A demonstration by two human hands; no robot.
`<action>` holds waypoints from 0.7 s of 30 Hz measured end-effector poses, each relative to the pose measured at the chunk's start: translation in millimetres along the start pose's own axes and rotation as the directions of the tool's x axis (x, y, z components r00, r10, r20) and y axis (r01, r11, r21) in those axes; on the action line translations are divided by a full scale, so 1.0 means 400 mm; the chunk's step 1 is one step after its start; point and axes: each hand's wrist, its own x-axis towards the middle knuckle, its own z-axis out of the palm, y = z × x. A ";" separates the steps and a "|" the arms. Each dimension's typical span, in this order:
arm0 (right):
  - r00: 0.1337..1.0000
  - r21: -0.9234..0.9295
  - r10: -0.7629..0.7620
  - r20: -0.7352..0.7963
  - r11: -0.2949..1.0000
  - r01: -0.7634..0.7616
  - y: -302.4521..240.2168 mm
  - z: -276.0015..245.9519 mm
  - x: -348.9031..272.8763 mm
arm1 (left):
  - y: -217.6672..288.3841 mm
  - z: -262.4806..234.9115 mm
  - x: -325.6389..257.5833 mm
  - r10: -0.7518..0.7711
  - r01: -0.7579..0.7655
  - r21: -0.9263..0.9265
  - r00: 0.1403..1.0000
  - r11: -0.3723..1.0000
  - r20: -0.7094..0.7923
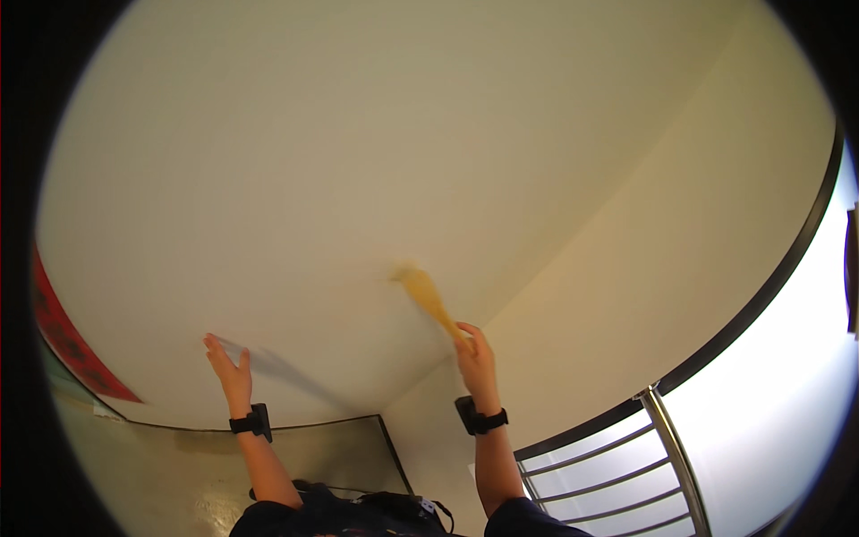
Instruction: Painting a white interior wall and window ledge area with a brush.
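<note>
My right hand is closed round the handle of a yellow brush. The brush slants up and to the left from my fingers, and its blurred bristle end meets or nearly meets the pale wall. My left hand is raised to the left with its fingers stretched out and nothing in them. Its fingertips are at the wall; whether they touch it I cannot tell. A black band with a small box circles each wrist.
At right a metal railing with several bars stands before a bright panel, edged by a dark curved frame. A second wall meets the first at a corner. A red hanging is at far left, and a shiny floor lies below.
</note>
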 end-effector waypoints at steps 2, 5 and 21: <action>0.997 -0.007 0.057 -0.047 0.998 -0.058 0.076 -0.039 -0.007 | -0.008 0.016 0.020 0.070 -0.071 -0.070 0.997 0.995 -0.017; 0.969 -0.070 0.075 -0.236 0.993 -0.094 0.101 -0.079 -0.021 | -0.048 0.056 0.027 0.087 -0.095 -0.091 0.992 0.991 -0.093; 0.977 -0.430 -0.186 -0.100 0.894 0.127 0.062 0.106 -0.068 | -0.086 0.122 0.083 0.069 -0.077 -0.029 0.976 0.997 -0.205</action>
